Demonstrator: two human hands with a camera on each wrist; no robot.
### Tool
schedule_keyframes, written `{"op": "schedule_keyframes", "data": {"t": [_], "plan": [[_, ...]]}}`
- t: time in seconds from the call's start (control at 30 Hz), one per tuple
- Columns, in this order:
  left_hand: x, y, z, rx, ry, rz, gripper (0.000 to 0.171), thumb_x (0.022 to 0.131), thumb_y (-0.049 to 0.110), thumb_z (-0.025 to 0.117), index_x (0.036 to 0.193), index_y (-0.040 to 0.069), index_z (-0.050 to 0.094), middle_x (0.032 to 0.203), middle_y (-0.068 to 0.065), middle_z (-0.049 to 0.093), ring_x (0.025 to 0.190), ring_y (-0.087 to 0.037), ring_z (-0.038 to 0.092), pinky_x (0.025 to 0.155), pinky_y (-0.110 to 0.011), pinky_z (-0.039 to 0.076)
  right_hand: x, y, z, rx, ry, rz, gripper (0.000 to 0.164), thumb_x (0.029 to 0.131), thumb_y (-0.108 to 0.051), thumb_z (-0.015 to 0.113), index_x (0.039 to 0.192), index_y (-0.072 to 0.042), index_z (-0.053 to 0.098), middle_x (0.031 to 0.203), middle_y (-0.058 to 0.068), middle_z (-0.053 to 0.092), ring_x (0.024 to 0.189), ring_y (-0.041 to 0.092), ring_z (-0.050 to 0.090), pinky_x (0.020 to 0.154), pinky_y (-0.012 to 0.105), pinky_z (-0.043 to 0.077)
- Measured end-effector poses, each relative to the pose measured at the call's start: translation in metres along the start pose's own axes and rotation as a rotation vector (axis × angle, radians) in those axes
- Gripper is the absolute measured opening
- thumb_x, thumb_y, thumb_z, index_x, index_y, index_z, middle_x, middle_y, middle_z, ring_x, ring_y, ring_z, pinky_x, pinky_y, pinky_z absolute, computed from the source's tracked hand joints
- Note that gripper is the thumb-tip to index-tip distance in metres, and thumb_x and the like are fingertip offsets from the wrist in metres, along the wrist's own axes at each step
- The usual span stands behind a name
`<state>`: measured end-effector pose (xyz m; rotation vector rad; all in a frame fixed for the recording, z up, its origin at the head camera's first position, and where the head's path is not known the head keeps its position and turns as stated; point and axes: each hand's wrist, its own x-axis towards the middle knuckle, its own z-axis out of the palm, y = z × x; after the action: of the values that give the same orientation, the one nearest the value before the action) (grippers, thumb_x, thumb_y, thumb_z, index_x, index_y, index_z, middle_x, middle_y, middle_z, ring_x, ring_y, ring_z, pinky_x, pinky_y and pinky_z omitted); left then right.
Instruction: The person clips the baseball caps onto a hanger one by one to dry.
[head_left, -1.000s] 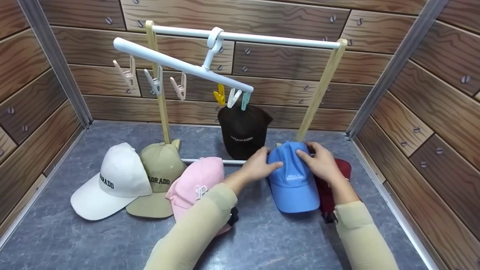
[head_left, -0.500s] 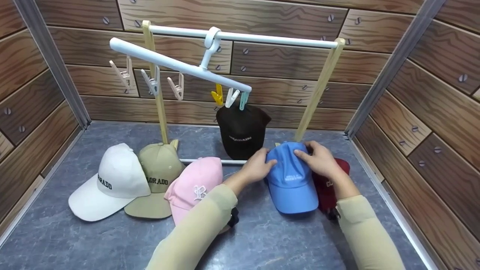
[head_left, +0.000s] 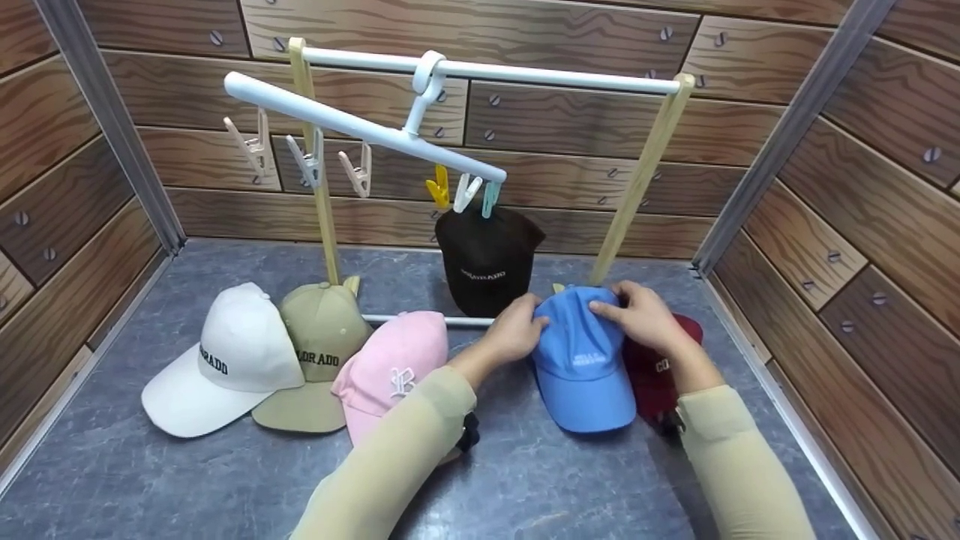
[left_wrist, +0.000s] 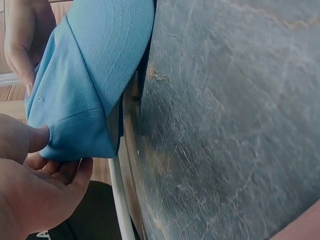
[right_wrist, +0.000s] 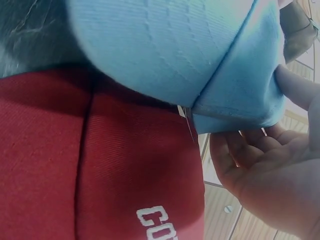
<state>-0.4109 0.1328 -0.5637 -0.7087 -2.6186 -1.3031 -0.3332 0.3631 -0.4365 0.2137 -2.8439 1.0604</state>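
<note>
A blue baseball cap (head_left: 585, 360) with pale lettering stands between my hands in the head view, its brim toward me. My left hand (head_left: 514, 330) pinches the crown at its left side, thumb in front and fingers behind, as the left wrist view shows on the blue cloth (left_wrist: 75, 115). On the other side my right hand (head_left: 645, 319) grips the crown the same way, its fingers (right_wrist: 240, 155) under the cap's edge. Just right of the blue cap, partly hidden by my right arm, is a dark red cap (head_left: 660, 375).
A white hanger (head_left: 360, 131) with several clothespins hangs tilted from a rack bar (head_left: 555, 75). A black cap (head_left: 487, 262) hangs from its lower right end. White (head_left: 244, 341), olive (head_left: 322, 330) and pink (head_left: 409, 349) caps stand at left, the pink one partly behind my left forearm.
The blue cap has shifted slightly toward me with both hands still holding it. My right forearm has moved a little right, uncovering more of the red cap.
</note>
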Motion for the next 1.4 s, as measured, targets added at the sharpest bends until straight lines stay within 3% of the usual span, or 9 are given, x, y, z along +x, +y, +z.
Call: {"op": "schedule_keyframes", "data": {"t": [0.23,0.57,0.73,1.03,1.13,1.2,1.27,1.3,1.4], "plan": [[-0.001,0.002,-0.005,-0.027,-0.008,-0.017,0.022,0.110,0.024,0.070,0.127,0.010,0.070,0.122,-0.006,0.072,0.115,-0.021,0.068,0.105,-0.043,0.056,-0.002,-0.001,0.002,0.041,0.000,-0.026,0.026,0.105,-0.026,0.079,0.101,-0.003,0.067,0.092,0.008,0.066,0.083,0.023,0.060,0.075,0.036,0.049],[-0.012,0.013,-0.023,-0.127,-0.039,-0.022,0.015,0.110,0.021,0.068,0.117,0.009,0.072,0.115,-0.003,0.072,0.107,-0.017,0.065,0.102,-0.038,0.055,-0.004,0.000,0.003,0.125,-0.007,-0.043,0.026,0.107,-0.026,0.078,0.101,-0.002,0.071,0.091,0.006,0.068,0.082,0.022,0.060,0.072,0.031,0.050],[-0.014,0.012,-0.028,-0.157,-0.014,-0.052,0.009,0.109,0.023,0.070,0.107,0.014,0.070,0.106,0.002,0.069,0.099,-0.014,0.063,0.096,-0.038,0.055,-0.006,0.000,0.006,0.192,-0.012,-0.034,0.026,0.108,-0.025,0.077,0.105,0.000,0.073,0.093,0.006,0.069,0.084,0.022,0.061,0.074,0.030,0.051],[-0.020,0.005,-0.037,-0.252,0.033,-0.021,0.010,0.106,0.022,0.074,0.099,0.018,0.070,0.099,0.006,0.069,0.095,-0.013,0.063,0.092,-0.030,0.053,-0.008,-0.003,0.013,0.310,-0.024,-0.027,0.025,0.108,-0.020,0.076,0.107,0.005,0.073,0.094,0.005,0.069,0.085,0.017,0.062,0.075,0.028,0.052],[-0.027,0.018,-0.049,-0.241,0.044,-0.019,0.009,0.106,0.018,0.074,0.100,0.012,0.071,0.100,0.001,0.070,0.096,-0.017,0.065,0.092,-0.033,0.054,-0.009,-0.005,0.015,0.359,-0.025,-0.024,0.025,0.107,-0.018,0.076,0.107,0.007,0.071,0.093,0.004,0.067,0.085,0.016,0.061,0.076,0.029,0.052],[-0.029,0.013,-0.049,-0.245,0.071,0.016,0.014,0.108,0.027,0.073,0.100,0.015,0.071,0.100,0.002,0.069,0.095,-0.016,0.064,0.090,-0.032,0.053,-0.009,-0.006,0.017,0.384,-0.026,-0.024,0.025,0.107,-0.017,0.076,0.107,0.007,0.071,0.091,0.002,0.065,0.084,0.016,0.059,0.075,0.030,0.051],[-0.041,0.033,-0.067,-0.273,0.057,0.006,0.015,0.109,0.022,0.071,0.101,0.010,0.071,0.100,-0.003,0.070,0.095,-0.019,0.064,0.090,-0.034,0.054,-0.009,-0.008,0.018,0.408,-0.023,-0.027,0.025,0.107,-0.016,0.077,0.106,0.008,0.070,0.088,0.002,0.063,0.082,0.016,0.058,0.074,0.031,0.051],[-0.040,0.032,-0.068,-0.310,0.048,-0.004,0.015,0.110,0.021,0.070,0.101,0.009,0.071,0.099,-0.002,0.069,0.095,-0.018,0.063,0.090,-0.034,0.054,-0.008,-0.008,0.019,0.417,-0.021,-0.030,0.024,0.107,-0.015,0.076,0.105,0.008,0.070,0.087,0.001,0.062,0.082,0.015,0.057,0.074,0.031,0.051],[-0.053,0.055,-0.088,-0.356,0.031,-0.054,0.014,0.110,0.014,0.068,0.101,0.004,0.070,0.098,-0.004,0.067,0.094,-0.019,0.061,0.090,-0.035,0.053,-0.008,-0.009,0.022,0.439,-0.013,-0.034,0.023,0.106,-0.013,0.077,0.104,0.009,0.070,0.085,0.000,0.062,0.081,0.015,0.056,0.072,0.031,0.050]]}}
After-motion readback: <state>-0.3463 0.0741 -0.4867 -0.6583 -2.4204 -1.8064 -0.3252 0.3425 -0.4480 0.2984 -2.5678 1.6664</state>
